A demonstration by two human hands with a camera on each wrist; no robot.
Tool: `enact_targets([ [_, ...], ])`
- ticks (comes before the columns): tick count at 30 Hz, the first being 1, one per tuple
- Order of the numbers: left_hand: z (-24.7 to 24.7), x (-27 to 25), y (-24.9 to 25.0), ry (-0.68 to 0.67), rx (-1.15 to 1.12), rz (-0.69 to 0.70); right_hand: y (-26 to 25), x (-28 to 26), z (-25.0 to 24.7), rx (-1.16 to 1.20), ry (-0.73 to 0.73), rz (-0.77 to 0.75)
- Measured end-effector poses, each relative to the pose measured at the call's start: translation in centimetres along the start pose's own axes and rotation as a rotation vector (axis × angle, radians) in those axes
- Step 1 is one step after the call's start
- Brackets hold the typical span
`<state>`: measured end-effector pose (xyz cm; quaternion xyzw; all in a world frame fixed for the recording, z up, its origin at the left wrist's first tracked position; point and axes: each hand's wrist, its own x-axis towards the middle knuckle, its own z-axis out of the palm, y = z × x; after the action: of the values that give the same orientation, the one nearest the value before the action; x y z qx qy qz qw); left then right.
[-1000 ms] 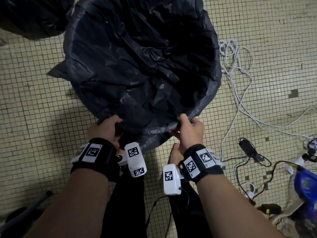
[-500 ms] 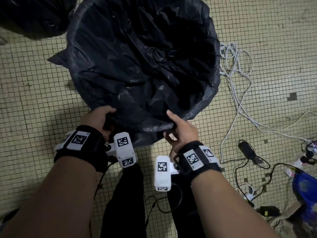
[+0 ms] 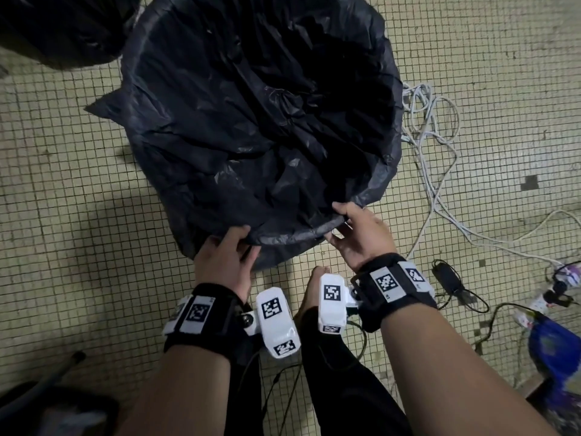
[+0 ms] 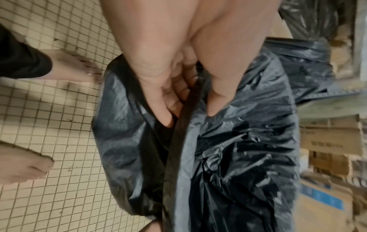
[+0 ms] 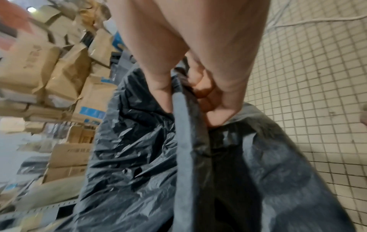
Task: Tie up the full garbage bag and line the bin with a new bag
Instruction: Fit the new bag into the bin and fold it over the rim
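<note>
A black bag lines the round bin, its edge folded out over the near rim. My left hand grips that rim through the plastic; in the left wrist view the left hand has its thumb inside and its fingers curled under the overhang. My right hand holds the rim further right, and the right wrist view shows the right hand with its thumb inside and its fingers curled outside on the bag. A second, bulging black bag sits at the top left.
White cables and a black charger lie on the tiled floor right of the bin. A blue bag is at the lower right. My bare feet stand close to the bin. Cardboard boxes are stacked behind.
Half a second ago my right hand was off the rim with its fingers stretched; now it grips the rim again, further right. My left hand has kept its hold.
</note>
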<state>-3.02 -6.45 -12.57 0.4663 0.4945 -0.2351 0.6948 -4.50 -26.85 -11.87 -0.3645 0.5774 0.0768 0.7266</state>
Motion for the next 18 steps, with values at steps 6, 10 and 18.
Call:
enact_targets([
  [6,0.6,0.1,0.4,0.114,-0.053,0.007,1.0,0.2,0.3,0.106,0.037,-0.028],
  [10,0.6,0.6,0.9,0.127,-0.051,0.032,2.4,-0.1,1.6,0.171,0.098,-0.119],
  [18,-1.4,1.9,1.8,0.044,-0.03,0.016,4.4,-0.7,2.7,0.228,0.19,-0.146],
])
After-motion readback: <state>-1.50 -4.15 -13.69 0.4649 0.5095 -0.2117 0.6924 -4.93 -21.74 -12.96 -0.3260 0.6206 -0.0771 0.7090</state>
